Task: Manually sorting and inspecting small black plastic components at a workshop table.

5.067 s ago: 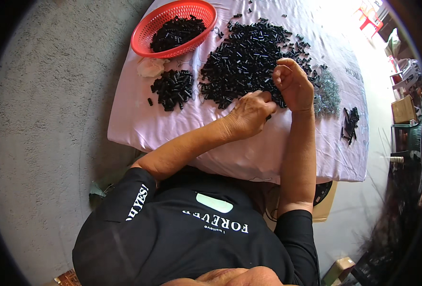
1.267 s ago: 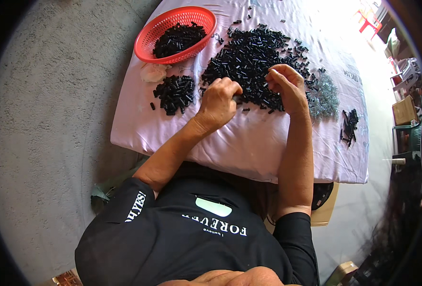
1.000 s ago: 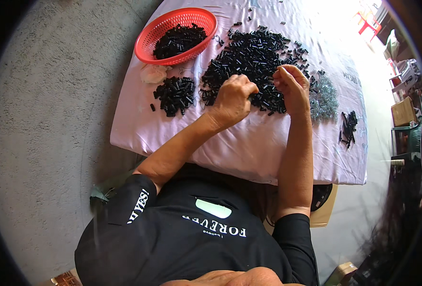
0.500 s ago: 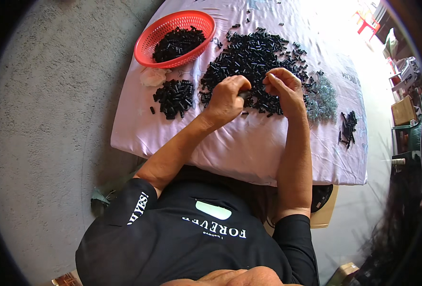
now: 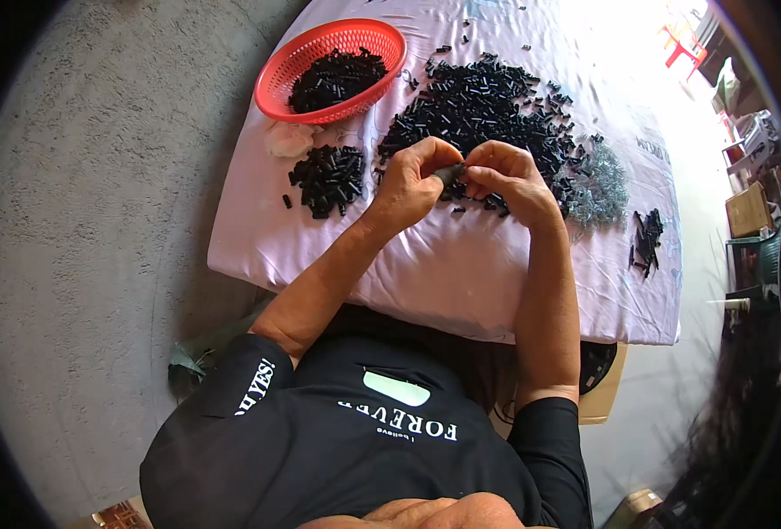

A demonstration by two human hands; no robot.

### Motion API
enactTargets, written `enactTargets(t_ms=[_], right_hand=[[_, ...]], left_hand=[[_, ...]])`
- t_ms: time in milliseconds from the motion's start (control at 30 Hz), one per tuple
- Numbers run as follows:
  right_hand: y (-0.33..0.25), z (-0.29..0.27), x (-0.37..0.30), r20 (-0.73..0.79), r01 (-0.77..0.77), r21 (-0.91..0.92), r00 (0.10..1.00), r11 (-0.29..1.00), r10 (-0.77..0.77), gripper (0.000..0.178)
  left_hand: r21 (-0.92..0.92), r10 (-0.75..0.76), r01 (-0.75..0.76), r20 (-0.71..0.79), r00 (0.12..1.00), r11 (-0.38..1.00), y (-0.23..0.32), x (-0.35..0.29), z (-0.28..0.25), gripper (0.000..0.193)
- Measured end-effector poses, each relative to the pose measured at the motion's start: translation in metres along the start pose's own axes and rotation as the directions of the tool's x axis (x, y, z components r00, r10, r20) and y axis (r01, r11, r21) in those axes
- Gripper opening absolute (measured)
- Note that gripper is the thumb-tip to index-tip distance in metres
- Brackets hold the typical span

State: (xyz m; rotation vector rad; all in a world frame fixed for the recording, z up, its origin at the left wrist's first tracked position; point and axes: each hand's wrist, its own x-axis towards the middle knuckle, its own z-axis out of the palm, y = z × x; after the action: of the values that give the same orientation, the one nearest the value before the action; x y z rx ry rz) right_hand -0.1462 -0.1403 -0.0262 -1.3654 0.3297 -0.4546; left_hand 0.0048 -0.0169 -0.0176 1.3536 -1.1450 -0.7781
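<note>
My left hand (image 5: 411, 183) and my right hand (image 5: 519, 182) meet fingertip to fingertip over the near edge of a wide heap of small black plastic pieces (image 5: 470, 106). Both are closed in a pinch. A dark olive patch (image 5: 448, 174) shows at the left thumb; whether it is a thumb cover or a held piece I cannot tell. What the right fingertips pinch is too small to make out. Left of my hands lies a smaller pile of black pieces (image 5: 327, 181). By my right wrist is a mound of small silvery pieces (image 5: 598, 187).
A red perforated plastic basket (image 5: 271, 79) partly filled with black pieces stands at the far left of the pink cloth-covered table (image 5: 443, 282). Whitish crumpled material (image 5: 290, 139) lies below it. At the right is a little pile of thin black parts (image 5: 647, 242). A red chair (image 5: 686, 48) stands beyond.
My right hand has moved left and down to the left hand, and their fingertips now meet. The left hand has turned slightly, its thumb toward the right. The view has shifted a little.
</note>
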Motion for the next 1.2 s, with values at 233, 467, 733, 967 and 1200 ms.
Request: enactTargets(t_ms=[233,467,733,967,1200], right_hand=[[0.006,-0.007,0.002,-0.022,-0.001,0.007,1.000,1.000,0.001,0.009],[0.002,-0.011,0.004,-0.222,0.048,-0.044,0.973,0.998,-0.057,0.008],[0.012,-0.011,0.010,-0.273,0.104,-0.020,0.956,0.994,-0.106,0.011],[0.014,-0.015,0.011,-0.355,0.205,0.017,0.916,0.979,-0.186,0.013],[0.012,-0.011,0.010,-0.316,0.209,-0.028,0.926,0.978,-0.207,0.013]], left_hand=[[0.182,0.065,-0.064,0.003,0.998,0.981,0.002,0.006,-0.001,0.019],[0.564,0.211,-0.133,-0.075,0.975,0.815,-0.013,0.010,-0.022,0.022],[0.724,0.345,-0.219,-0.028,0.938,0.654,-0.028,0.026,-0.016,0.020],[0.833,0.273,-0.145,-0.007,0.962,0.534,-0.026,0.037,-0.003,0.011],[0.778,0.343,-0.180,-0.048,0.938,0.602,-0.023,0.035,-0.010,0.017]])
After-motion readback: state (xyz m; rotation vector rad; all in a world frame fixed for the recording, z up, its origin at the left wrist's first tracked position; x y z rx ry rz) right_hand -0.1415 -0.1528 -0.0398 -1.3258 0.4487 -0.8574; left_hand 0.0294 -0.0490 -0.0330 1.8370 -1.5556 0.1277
